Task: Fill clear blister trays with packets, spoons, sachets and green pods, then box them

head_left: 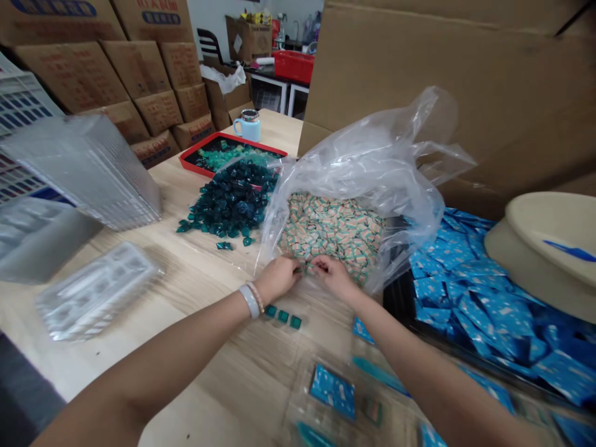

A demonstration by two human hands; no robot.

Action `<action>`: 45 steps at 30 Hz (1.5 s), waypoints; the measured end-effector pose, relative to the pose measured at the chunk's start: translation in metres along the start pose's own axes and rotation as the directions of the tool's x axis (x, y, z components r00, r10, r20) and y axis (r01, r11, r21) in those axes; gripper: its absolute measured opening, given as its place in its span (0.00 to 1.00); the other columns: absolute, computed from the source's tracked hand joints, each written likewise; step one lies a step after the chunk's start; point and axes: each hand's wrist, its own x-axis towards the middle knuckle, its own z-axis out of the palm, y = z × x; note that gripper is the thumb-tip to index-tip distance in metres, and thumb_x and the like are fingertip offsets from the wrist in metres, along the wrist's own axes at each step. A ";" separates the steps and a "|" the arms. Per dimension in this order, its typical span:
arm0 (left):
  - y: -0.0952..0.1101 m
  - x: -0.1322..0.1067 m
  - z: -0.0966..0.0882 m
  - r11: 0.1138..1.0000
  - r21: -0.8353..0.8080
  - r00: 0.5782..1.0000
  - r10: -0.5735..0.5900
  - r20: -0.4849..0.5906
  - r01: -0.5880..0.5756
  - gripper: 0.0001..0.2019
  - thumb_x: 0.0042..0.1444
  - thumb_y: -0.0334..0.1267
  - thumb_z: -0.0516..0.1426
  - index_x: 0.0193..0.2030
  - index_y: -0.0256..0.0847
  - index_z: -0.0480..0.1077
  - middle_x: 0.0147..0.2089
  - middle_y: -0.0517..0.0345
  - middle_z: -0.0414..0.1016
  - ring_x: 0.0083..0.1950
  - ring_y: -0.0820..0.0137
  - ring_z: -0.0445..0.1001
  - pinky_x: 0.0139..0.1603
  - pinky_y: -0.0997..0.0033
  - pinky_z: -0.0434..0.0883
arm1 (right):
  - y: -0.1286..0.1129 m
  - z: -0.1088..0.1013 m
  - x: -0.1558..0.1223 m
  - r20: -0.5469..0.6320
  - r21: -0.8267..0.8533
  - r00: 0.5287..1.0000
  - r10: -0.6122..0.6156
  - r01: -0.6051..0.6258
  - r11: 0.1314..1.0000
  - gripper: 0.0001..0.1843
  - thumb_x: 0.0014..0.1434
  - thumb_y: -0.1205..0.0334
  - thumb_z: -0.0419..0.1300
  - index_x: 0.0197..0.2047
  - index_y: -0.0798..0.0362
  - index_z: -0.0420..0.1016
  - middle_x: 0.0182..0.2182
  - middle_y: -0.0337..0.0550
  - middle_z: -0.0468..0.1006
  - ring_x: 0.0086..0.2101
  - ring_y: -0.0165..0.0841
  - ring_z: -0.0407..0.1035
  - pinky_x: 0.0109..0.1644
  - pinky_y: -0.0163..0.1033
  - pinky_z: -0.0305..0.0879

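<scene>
My left hand (280, 277), with a bracelet and a pale bangle at its wrist, is at the near edge of an open clear plastic bag (363, 155). Its fingers are pinched together. Close beside it on the right, my right hand (334, 277) is also pinched, at the bag's mouth. Anything between either set of fingertips is too small to make out. Many small printed pieces (333, 226) in cream, orange and green fill the bag. Three small green square pieces (282, 316) lie in a row just below my left wrist.
Dark teal pieces (233, 198) are heaped behind my left hand, near a red-rimmed tray (186, 158) and blue mug (250, 126). Clear plastic trays (97, 288) stand left. Blue packets (479, 292) and a cream basin (526, 248) are right. Filled clear trays (298, 385) lie in front.
</scene>
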 end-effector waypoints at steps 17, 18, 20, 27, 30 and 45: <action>-0.013 -0.012 -0.003 0.991 0.093 0.993 0.099 -0.067 -0.093 0.12 0.52 0.26 0.48 0.39 0.36 0.70 0.39 0.50 0.70 0.42 0.67 0.69 0.44 0.69 0.65 | -0.022 0.001 -0.008 0.067 -0.386 0.983 -0.171 0.184 0.904 0.10 0.48 0.75 0.52 0.34 0.55 0.69 0.32 0.43 0.69 0.37 0.33 0.61 0.41 0.36 0.57; -0.013 -0.012 -0.003 0.990 0.112 0.993 0.098 -0.060 -0.091 0.11 0.52 0.26 0.49 0.39 0.36 0.70 0.40 0.50 0.69 0.42 0.67 0.68 0.44 0.69 0.65 | -0.024 0.001 -0.010 0.069 -0.388 0.981 -0.181 0.194 0.901 0.11 0.47 0.75 0.52 0.35 0.55 0.68 0.32 0.43 0.69 0.37 0.33 0.61 0.41 0.37 0.57; -0.012 -0.013 -0.004 0.983 0.156 0.993 0.101 -0.054 -0.091 0.11 0.51 0.27 0.49 0.39 0.36 0.69 0.42 0.49 0.68 0.43 0.67 0.68 0.45 0.69 0.65 | -0.027 0.002 -0.014 0.073 -0.397 0.979 -0.193 0.206 0.894 0.13 0.47 0.75 0.51 0.37 0.55 0.69 0.33 0.44 0.69 0.37 0.34 0.61 0.42 0.37 0.57; -0.005 -0.018 -0.006 0.930 0.286 0.969 0.248 -0.023 -0.231 0.12 0.55 0.29 0.47 0.42 0.37 0.68 0.42 0.49 0.67 0.45 0.65 0.66 0.43 0.67 0.66 | -0.021 0.005 -0.018 0.083 -0.324 0.971 -0.224 0.239 0.915 0.14 0.49 0.74 0.50 0.34 0.52 0.73 0.32 0.44 0.69 0.35 0.33 0.62 0.40 0.37 0.59; -0.009 -0.016 -0.008 0.967 0.147 0.978 0.210 -0.001 -0.207 0.10 0.53 0.28 0.48 0.36 0.38 0.71 0.39 0.52 0.70 0.42 0.68 0.67 0.44 0.70 0.65 | -0.013 -0.003 -0.015 -0.044 -0.189 0.982 -0.183 0.172 0.967 0.13 0.49 0.72 0.50 0.35 0.52 0.72 0.32 0.43 0.70 0.34 0.32 0.63 0.39 0.38 0.60; -0.003 -0.001 0.011 0.779 -0.540 0.944 -0.313 0.108 0.320 0.07 0.43 0.28 0.56 0.31 0.31 0.71 0.21 0.60 0.70 0.21 0.75 0.66 0.22 0.78 0.63 | -0.029 -0.020 0.016 0.412 -0.231 0.892 -0.187 0.300 0.925 0.15 0.48 0.75 0.52 0.36 0.51 0.74 0.35 0.41 0.74 0.38 0.32 0.66 0.43 0.36 0.59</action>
